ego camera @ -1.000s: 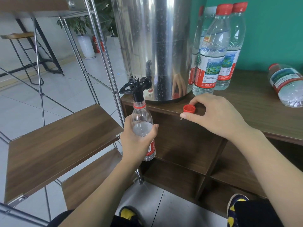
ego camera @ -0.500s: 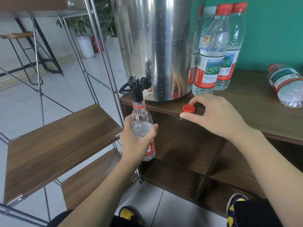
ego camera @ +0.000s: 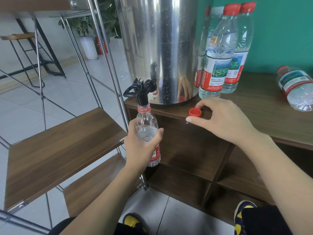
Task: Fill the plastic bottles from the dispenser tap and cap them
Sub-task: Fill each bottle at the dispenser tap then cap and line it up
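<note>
My left hand (ego camera: 141,146) grips an uncapped clear plastic bottle (ego camera: 146,122) with a red neck ring, held upright with its mouth under the black tap (ego camera: 141,90) of a steel dispenser (ego camera: 160,48). Water stands in the bottle up to about my fingers. A red cap (ego camera: 195,112) lies open side up on the brown wooden counter (ego camera: 271,116) near its front edge. My right hand (ego camera: 221,119) rests on the counter, its thumb and curled forefinger around the cap; whether they touch it is unclear.
Three capped bottles (ego camera: 218,53) stand right of the dispenser against the green wall. Another bottle (ego camera: 296,87) lies on its side at the far right. A steel-framed wooden shelf (ego camera: 59,145) stands left, close to my left hand. Open cubbies sit below the counter.
</note>
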The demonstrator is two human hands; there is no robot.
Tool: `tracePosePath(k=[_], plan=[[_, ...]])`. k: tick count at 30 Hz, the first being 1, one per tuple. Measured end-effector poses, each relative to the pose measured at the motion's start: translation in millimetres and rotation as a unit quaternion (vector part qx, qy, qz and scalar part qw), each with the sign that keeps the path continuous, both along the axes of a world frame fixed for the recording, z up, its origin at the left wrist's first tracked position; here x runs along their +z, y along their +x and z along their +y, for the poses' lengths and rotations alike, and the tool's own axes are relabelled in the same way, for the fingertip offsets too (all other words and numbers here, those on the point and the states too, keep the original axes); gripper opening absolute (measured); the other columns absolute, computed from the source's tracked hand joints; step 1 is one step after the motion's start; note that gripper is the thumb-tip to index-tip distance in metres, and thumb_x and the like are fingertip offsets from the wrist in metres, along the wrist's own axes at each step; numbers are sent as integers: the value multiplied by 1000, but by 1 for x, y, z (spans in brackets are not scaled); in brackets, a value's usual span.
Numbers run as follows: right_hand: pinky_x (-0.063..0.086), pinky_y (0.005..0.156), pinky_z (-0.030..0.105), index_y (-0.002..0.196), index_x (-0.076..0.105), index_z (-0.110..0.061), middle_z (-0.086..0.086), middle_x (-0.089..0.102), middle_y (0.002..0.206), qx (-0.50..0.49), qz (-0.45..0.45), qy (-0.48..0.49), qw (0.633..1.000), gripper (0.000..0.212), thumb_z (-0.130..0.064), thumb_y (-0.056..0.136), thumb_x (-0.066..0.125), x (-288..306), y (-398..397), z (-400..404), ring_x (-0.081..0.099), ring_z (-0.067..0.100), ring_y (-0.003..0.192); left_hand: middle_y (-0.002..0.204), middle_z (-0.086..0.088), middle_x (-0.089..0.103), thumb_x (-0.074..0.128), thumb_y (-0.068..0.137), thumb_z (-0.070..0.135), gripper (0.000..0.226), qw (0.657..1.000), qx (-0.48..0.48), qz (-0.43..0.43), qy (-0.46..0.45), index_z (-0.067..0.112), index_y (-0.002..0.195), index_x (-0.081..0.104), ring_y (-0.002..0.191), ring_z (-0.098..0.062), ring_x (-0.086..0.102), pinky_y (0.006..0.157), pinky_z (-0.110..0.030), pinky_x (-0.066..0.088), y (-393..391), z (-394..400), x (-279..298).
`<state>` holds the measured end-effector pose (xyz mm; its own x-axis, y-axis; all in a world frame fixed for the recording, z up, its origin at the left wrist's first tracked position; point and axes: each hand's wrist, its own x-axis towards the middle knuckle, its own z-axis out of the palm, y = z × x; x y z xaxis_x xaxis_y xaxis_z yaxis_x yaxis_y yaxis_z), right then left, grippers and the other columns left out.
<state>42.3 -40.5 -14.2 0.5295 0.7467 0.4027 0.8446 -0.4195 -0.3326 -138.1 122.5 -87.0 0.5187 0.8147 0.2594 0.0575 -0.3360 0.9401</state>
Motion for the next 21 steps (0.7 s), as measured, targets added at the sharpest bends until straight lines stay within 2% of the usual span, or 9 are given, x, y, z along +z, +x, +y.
tracePosePath(k=[5,10,16,21], plan=[[49,80,33,104,64,-33,-15,64,103,-2,0,-2,1000,49,-75,80,60,1,0,0,56,9,95,125,10,63,86,79,36,66,1000,1,-5,1,26,133,48,112,-8,62,100,-30,51,0,1,-2],[52,82,35,104,64,-34,-16,63,104,-4,2,-5,1000,49,-76,80,59,1,-1,0,57,9,96,122,15,62,85,79,37,66,1000,2,-6,-1,31,132,47,110,-3,61,95,-23,49,0,0,-1],[51,82,34,104,64,-33,-16,63,104,1,2,0,1000,48,-75,81,60,1,-1,0,56,9,95,121,16,61,86,79,37,65,1000,0,-3,-2,31,131,47,109,-3,61,97,-26,49,0,0,-1],[53,84,38,105,65,-35,-17,63,104,5,2,5,1000,47,-75,81,59,0,0,0,56,8,96,125,9,63,86,79,37,67,1000,4,-3,-1,27,133,48,112,-9,62,100,-34,52,0,1,-2]])
